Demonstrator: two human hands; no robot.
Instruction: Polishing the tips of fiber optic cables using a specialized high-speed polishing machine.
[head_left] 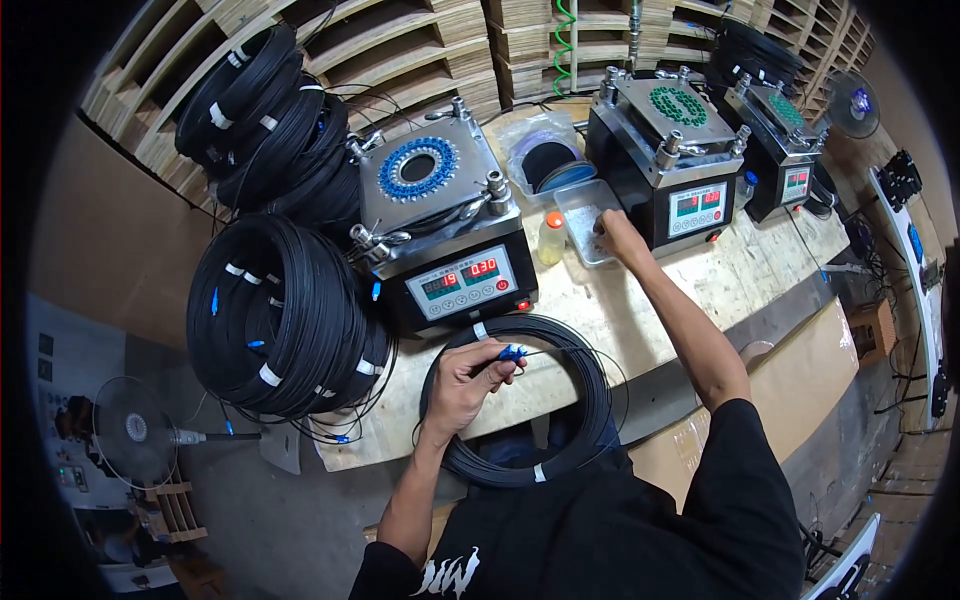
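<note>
Blue fibre-optic connectors (pixel 513 353) on black cable are pinched between the fingers of my left hand (pixel 463 388). Below it a coil of black cable (pixel 592 425), bound with white ties, hangs over the front edge of the wooden bench (pixel 655 345). My right hand (pixel 622 238) reaches into a clear plastic tub (pixel 574 236) of small whitish pieces. Its fingertips are closed together down in the tub; whether a piece is between them cannot be seen. Close to the tub stands a small bottle (pixel 551 240) with an orange cap and yellowish content.
A machine (pixel 430 230) with a ring of blue connectors stands at left; two similar machines (pixel 665 150) (pixel 775 140) with green rings are at right. Stacked black cable coils (pixel 290 310) crowd the left. Round discs (pixel 550 165) lie behind the tub. Wooden pallets (pixel 450 50) rise behind.
</note>
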